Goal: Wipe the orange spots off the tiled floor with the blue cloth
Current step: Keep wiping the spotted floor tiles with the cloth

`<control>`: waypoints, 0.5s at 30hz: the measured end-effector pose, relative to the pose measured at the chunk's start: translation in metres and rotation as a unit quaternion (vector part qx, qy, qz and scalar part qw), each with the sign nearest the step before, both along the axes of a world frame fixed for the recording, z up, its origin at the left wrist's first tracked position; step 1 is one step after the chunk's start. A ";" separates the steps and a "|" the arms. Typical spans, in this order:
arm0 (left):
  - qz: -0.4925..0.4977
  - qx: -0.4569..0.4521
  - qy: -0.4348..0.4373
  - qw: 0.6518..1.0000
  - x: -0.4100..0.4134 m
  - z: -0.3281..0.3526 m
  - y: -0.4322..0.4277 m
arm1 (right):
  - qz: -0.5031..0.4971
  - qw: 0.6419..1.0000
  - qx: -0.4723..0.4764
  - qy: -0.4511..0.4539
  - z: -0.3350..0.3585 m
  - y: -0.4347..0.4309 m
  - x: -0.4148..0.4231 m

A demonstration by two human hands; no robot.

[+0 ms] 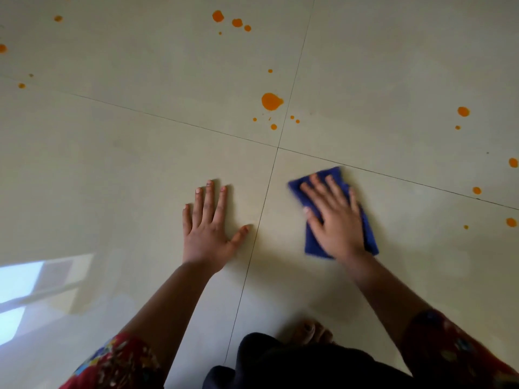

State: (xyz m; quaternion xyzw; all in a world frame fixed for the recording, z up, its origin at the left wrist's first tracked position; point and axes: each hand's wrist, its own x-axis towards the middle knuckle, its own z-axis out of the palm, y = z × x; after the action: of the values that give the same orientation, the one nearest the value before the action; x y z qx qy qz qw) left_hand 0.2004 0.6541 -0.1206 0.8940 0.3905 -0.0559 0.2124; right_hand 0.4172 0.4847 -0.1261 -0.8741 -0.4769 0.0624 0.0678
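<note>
My right hand [334, 217] lies flat with straight fingers on the folded blue cloth [331, 175], pressing it to the pale tiled floor [140, 164] just below a grout line. My left hand [207, 226] rests flat on the floor to its left, fingers spread, holding nothing. A large orange spot [271, 101] with small droplets around it sits beyond the cloth, near the crossing of the grout lines. More orange spots [218, 16] lie at the far top, and others [463, 111] dot the tile to the right.
Small orange drops [22, 85] scatter along the far left. A bright window reflection [28, 282] shines on the floor at the lower left. My bare foot [310, 331] and dark clothing [295, 363] are at the bottom edge.
</note>
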 end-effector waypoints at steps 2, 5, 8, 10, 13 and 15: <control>0.000 0.011 -0.003 1.000 0.000 -0.001 -0.001 | -0.113 0.994 -0.002 -0.003 0.000 0.019 0.038; 0.010 0.009 -0.015 1.000 0.001 -0.001 -0.002 | -0.173 0.985 -0.010 -0.005 -0.001 0.065 0.071; 0.040 0.002 -0.051 0.998 0.008 0.003 0.001 | -0.075 0.997 -0.010 -0.009 0.001 0.083 0.052; 0.041 0.023 -0.062 0.997 0.018 0.004 0.013 | 0.044 0.999 -0.009 -0.022 0.002 0.062 0.035; 0.027 0.029 -0.048 0.998 0.038 0.003 0.040 | 0.021 1.000 0.019 -0.012 0.001 0.034 0.065; 0.021 0.019 -0.022 0.999 0.048 0.000 0.053 | -0.092 0.996 0.014 -0.012 0.001 0.045 0.100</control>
State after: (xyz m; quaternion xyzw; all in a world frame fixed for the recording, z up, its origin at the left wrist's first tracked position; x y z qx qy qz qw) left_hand 0.2487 0.7073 -0.1202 0.8907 0.4050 -0.0239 0.2051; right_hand 0.5168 0.5294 -0.1255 -0.9140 -0.3958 0.0392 0.0799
